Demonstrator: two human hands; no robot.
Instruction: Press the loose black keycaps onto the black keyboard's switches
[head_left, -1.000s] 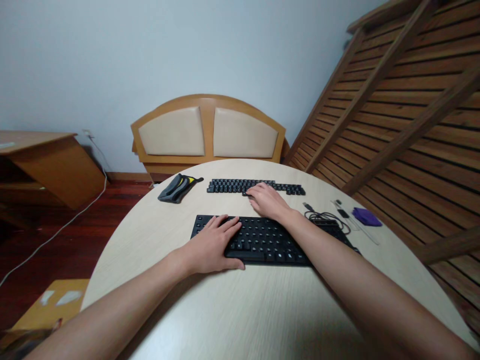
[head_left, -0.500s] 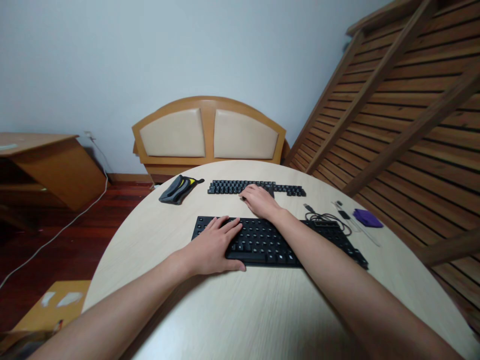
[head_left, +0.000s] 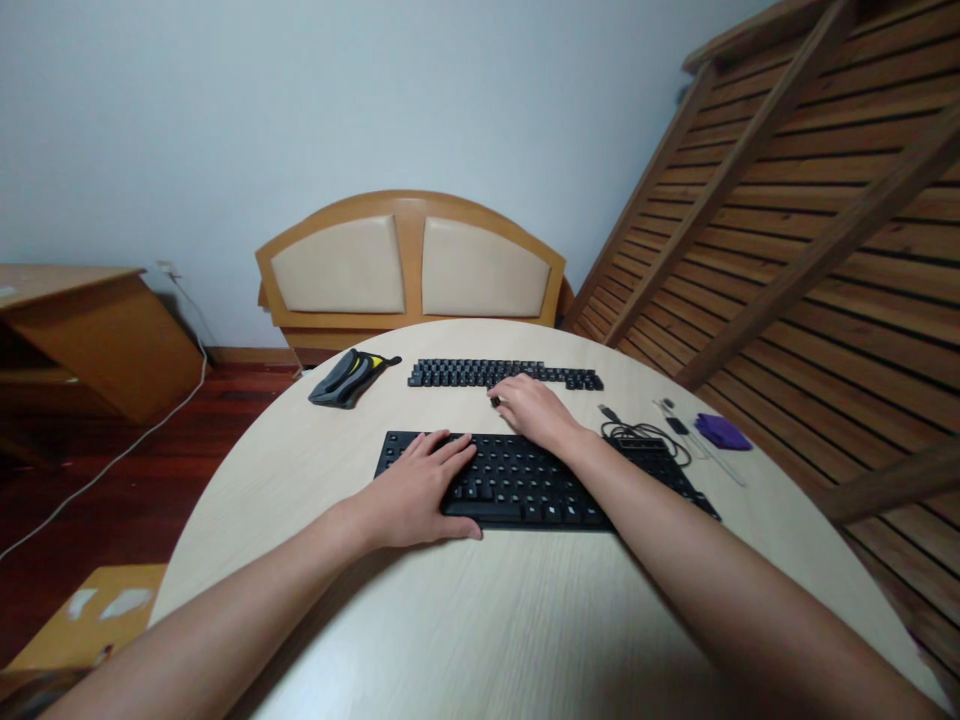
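A black keyboard (head_left: 525, 480) lies on the round pale table (head_left: 495, 620), with many of its keycaps off. My left hand (head_left: 416, 490) rests spread over the keyboard's left part, thumb along the front edge. Above the bare table behind the keyboard, my right hand (head_left: 529, 405) pinches a small black keycap (head_left: 495, 401) between thumb and fingers. Just beyond it, loose black keycaps (head_left: 465, 373) stand in rows. My right forearm hides part of the keyboard's right half.
To the left lies a grey and yellow folded cloth item (head_left: 349, 378). On the right are a coiled USB cable (head_left: 637, 432), a thin wire tool (head_left: 716, 455) and a purple cloth (head_left: 722, 431). A wooden slatted frame (head_left: 810, 260) leans at the right.
My right hand has drawn back slightly from the keycap rows toward the keyboard, and a keycap now shows in its pinch. My left hand stays on the keyboard. The view has shifted slightly.
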